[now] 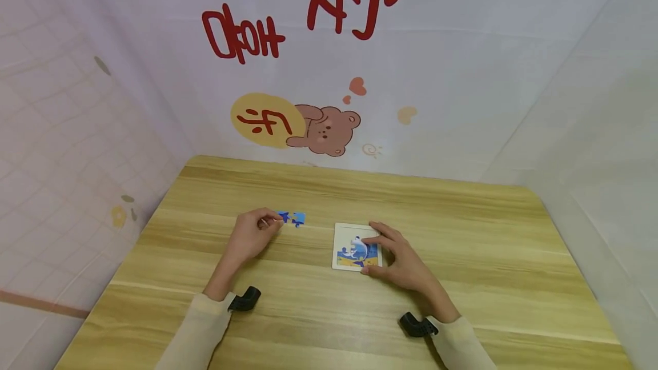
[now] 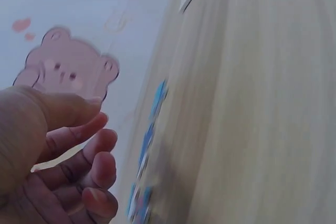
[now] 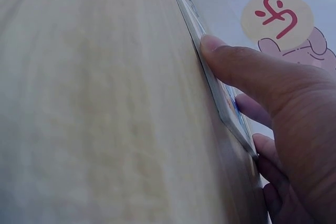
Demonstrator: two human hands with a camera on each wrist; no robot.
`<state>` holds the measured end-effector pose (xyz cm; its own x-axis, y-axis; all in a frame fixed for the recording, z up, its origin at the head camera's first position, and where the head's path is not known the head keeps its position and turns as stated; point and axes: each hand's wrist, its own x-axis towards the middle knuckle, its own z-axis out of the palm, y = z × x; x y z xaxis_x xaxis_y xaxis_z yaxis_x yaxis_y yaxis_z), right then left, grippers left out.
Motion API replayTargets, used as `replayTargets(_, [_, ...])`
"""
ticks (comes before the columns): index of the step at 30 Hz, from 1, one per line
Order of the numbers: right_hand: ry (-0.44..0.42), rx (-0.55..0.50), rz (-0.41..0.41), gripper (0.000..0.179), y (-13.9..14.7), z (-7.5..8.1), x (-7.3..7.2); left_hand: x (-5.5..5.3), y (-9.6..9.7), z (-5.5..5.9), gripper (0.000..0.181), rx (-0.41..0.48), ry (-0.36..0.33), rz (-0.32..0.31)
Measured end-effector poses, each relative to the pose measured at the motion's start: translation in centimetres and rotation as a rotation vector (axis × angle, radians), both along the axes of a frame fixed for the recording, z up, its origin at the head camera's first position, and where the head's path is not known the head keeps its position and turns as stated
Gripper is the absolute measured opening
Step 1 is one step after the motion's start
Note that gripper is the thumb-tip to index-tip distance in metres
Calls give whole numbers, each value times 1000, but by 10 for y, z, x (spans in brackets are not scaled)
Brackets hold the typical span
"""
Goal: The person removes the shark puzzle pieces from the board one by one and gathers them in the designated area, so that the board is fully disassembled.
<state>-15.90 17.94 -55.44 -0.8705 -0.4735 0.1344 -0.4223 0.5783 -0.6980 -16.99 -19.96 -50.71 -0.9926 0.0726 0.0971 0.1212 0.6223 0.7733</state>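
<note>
A white-framed jigsaw puzzle board (image 1: 336, 247) lies on the table in the head view, with a partly assembled blue, white and yellow picture in it. My right hand (image 1: 403, 261) grips the board's right side, thumb at the near edge and fingers at the far edge, one finger over the picture. In the right wrist view the thumb presses the rim of the board (image 3: 215, 87). To the left, my left hand (image 1: 254, 233) hovers beside several blue puzzle pieces (image 1: 299, 218), its fingers loosely curled. No piece shows between its thumb and fingertips (image 2: 105, 169).
The wood-grain table (image 1: 308, 324) runs back to a white printed wall cloth (image 1: 452, 61) with a bear and red characters. More cloth hangs on both sides. Each sleeve has a black wrist mount, one on the left (image 1: 245, 299) and one on the right (image 1: 417, 325).
</note>
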Motion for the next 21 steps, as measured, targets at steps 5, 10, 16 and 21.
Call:
replayTargets(5, [1,4,4,60,-2,2,1,0,25,-1,9,31,27,-77])
replayTargets(10, [7,23,-6,66,-1,3,1,-3,55,-3,6,42,35,-130])
replayTargets(16, [-22,32,-32,74,-1,4,2,-5,92,-6,7,43,2,-208])
replayTargets(21, [-46,36,-47,63,-2,2,1,-5,115,-8,5,31,-12,-263])
